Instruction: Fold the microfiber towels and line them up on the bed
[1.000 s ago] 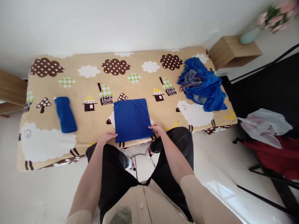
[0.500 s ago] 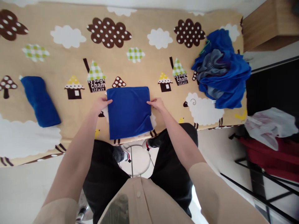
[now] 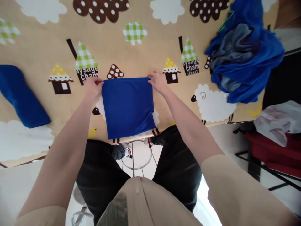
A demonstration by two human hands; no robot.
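A folded blue cloth (image 3: 128, 108) lies flat in front of me, roughly square, with a crease and small notch at its right side near the bottom. My left hand (image 3: 93, 86) pinches its far left corner between thumb and fingers. At the far right corner, my right hand (image 3: 158, 81) grips the edge the same way, its fingers bent. Off to the left rests another blue cloth (image 3: 22, 97), folded into a long narrow strip.
On the right sits a crumpled heap of blue and grey cloths (image 3: 244, 62). The patterned tablecloth (image 3: 138, 61) covers the table, whose near edge runs by my knees. Beyond its right end are a white plastic bag (image 3: 279, 121) and a dark red item (image 3: 272, 153).
Both hands have moved from the sides of the cloth to its far corners. The view has come closer to the table. The cloth keeps its folded shape.
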